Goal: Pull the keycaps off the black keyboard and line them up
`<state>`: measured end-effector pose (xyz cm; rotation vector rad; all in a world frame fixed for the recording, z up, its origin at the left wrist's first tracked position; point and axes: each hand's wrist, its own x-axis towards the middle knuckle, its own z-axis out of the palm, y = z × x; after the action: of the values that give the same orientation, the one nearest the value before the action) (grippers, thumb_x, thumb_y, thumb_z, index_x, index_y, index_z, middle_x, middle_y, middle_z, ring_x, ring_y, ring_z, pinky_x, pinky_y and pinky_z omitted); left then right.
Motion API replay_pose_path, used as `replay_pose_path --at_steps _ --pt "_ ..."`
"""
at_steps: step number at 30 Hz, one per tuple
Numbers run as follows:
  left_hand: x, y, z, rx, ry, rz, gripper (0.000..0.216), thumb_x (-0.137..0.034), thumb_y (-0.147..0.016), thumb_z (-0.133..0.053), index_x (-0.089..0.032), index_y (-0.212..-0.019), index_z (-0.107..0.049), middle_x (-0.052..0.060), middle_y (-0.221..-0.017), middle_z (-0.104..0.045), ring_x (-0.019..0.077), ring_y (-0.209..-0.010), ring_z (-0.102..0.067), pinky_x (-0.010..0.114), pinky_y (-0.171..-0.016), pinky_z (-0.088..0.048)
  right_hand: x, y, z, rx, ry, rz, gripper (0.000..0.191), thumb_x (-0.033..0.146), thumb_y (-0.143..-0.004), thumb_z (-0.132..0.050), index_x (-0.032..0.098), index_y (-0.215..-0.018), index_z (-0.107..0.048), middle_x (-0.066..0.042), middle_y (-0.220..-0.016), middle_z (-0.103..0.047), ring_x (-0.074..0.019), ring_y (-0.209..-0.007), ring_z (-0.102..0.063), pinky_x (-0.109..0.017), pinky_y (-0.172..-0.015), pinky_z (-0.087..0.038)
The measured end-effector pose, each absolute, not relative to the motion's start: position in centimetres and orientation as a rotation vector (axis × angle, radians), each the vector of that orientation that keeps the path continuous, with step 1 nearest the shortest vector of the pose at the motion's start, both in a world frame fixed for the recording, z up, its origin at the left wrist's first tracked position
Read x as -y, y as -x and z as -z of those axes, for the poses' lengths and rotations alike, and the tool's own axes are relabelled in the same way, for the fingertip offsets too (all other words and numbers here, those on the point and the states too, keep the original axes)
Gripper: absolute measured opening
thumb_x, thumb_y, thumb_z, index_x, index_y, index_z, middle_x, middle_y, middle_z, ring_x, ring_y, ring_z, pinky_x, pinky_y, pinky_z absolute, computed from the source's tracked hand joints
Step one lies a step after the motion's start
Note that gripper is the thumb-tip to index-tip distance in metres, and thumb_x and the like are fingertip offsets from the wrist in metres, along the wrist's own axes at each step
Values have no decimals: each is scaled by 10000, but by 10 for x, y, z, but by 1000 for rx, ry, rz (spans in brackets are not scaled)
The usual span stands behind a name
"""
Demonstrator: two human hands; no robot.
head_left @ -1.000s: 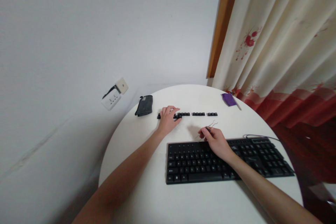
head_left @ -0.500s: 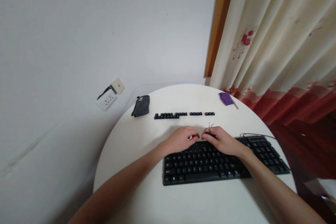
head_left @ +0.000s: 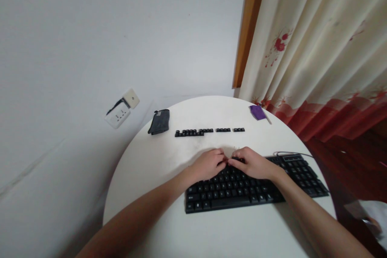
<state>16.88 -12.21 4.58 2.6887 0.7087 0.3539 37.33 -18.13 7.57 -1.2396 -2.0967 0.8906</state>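
Keyboard (head_left: 234,192) under and nearward of the fingers, long axis left-right; left hand (head_left: 210,164) and right hand (head_left: 254,164) about equally near its far edge. Right fingers clamped on dark tool (head_left: 238,158); left fingertips bunched (can't tell if gripping). Keycaps (head_left: 190,133) beyond fingers, mostly leftward. Pouch (head_left: 160,121) farther left, contents hidden.

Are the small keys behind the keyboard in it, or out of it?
Out: the keys lie in rows on the white table, apart from the keyboard.
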Motion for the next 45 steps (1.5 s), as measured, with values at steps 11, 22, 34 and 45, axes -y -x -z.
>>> replay_pose_path --at_steps 11,22,34,45 --pt "92 -147 -51 -568 -2655 -217 243 -281 -949 -499 -202 -859 -711 24 -920 -660 150 -804 -624 259 -743 -470 180 -348 -62 1961 1384 -796 435 435 -995 -435 187 -719 -660 -23 -627 -650 -178 -594 -568 -281 -597 -403" --pt "110 -160 -63 -629 -2535 -300 245 -316 -734 -737 -193 -925 -647 47 -957 -623 215 -911 -592 325 -850 -487 181 -344 -58 1926 1358 -788 296 374 -978 -474 216 -942 -722 -68 -894 -755 -235 -788 -663 -315 -735 -457" --pt "113 -163 -55 -652 -2404 -339 164 -349 -770 -762 -202 -822 -710 25 -935 -618 182 -875 -600 299 -819 -478 175 -341 -44 1806 1454 -765 386 398 -1007 -413 202 -739 -611 -22 -667 -652 -179 -638 -602 -274 -630 -412" --pt "113 -162 -57 -573 -2274 -454 107 -262 -810 -722 -214 -901 -691 9 -979 -686 163 -937 -633 297 -895 -488 171 -344 -44 1627 1412 -775 423 463 -984 -430 202 -677 -559 -10 -626 -605 -168 -603 -559 -284 -611 -422"
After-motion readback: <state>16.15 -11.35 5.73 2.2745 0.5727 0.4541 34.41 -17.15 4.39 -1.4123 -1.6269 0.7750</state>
